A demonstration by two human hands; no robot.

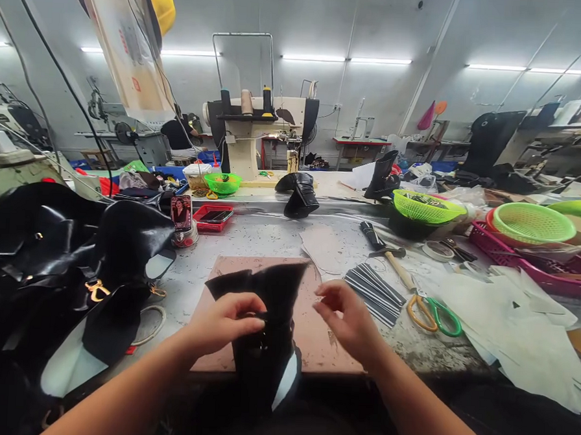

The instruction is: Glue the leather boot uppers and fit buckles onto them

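A black leather boot upper (271, 307) lies on a pinkish-brown work mat (318, 339) right in front of me, its top flaring away from me. My left hand (229, 321) is curled closed on the upper near a small metal fitting at its middle. My right hand (346, 318) hovers just to the right of the upper, not touching it, with fingers bent and thumb and forefinger pinched together; what they hold, if anything, is too small to make out.
A heap of black leather pieces (49, 257) with gold buckles fills the left. Right of the mat lie grey strips (377, 293), a hammer (398, 262), scissors (434, 313) and white paper patterns (513, 320). Green baskets (425, 205), a pink tray (536, 263) and a sewing machine (256, 134) stand farther back.
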